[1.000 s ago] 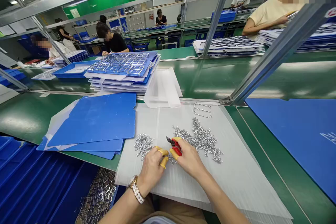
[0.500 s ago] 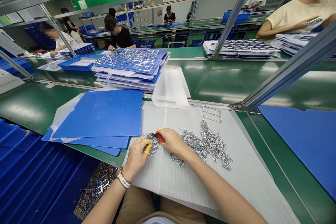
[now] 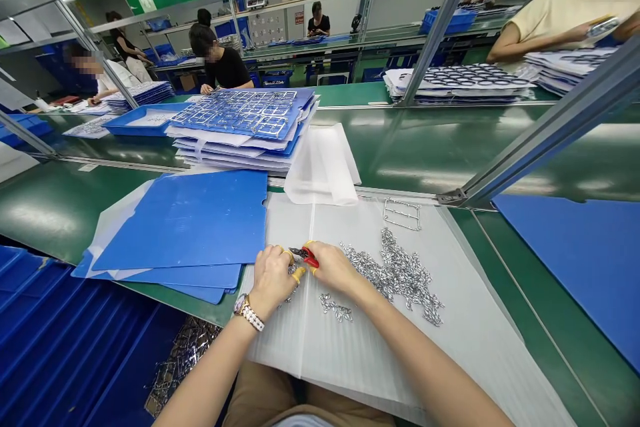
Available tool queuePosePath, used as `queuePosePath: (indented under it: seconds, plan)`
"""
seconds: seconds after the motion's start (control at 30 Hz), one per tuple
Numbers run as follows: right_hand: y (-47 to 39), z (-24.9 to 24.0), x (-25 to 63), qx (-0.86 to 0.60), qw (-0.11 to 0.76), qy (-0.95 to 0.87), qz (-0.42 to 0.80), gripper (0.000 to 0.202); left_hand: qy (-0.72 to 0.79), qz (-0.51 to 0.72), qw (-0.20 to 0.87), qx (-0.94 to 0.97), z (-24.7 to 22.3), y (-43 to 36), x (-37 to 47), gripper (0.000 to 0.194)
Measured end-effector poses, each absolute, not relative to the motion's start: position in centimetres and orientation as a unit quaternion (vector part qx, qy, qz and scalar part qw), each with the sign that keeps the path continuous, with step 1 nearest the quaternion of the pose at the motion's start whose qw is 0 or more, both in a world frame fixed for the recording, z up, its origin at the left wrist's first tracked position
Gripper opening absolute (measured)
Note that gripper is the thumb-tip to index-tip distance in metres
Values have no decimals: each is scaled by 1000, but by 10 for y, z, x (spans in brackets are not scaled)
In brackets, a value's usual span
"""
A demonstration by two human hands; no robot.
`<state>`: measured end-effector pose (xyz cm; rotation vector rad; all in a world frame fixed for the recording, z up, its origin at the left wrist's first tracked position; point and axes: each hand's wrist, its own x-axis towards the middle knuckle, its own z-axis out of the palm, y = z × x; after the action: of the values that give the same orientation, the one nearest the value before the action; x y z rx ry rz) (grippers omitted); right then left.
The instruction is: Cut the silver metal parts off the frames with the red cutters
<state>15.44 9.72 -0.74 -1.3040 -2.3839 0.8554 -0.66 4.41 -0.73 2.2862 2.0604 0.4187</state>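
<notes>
My right hand (image 3: 334, 267) is wrapped round the red-handled pliers (image 3: 309, 256), whose dark jaws point left towards my other hand. Yellow covers sit on some fingertips of both hands. My left hand (image 3: 274, 275) has its fingers curled over some small shiny metal pieces; what it pinches, if anything, is hidden. To the right of the hands, a large heap of small silver pieces (image 3: 407, 273) lies on the white foam sheet (image 3: 390, 353), with a smaller cluster (image 3: 335, 307) nearer me. A thin silver frame (image 3: 403, 214) lies behind the heap.
Blue sheets (image 3: 185, 220) lie at the left, before a tall stack topped with metal frames (image 3: 240, 113). A slanted metal post (image 3: 540, 127) rises at the right. Below the left edge, a blue bin (image 3: 125, 360) stands near metal scraps (image 3: 185, 353). Several people sit beyond.
My left hand has moved right and turned over the small pieces, covering more of them. The pliers have shifted slightly right and show more clearly. The whole view has tilted slightly.
</notes>
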Motion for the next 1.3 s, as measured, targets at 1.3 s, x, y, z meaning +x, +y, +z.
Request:
queuePosePath:
  seconds: [1.3]
  plan:
    - [22, 1, 141, -369, 455, -462, 666, 21, 541, 462, 449, 541, -3, 8, 0, 25]
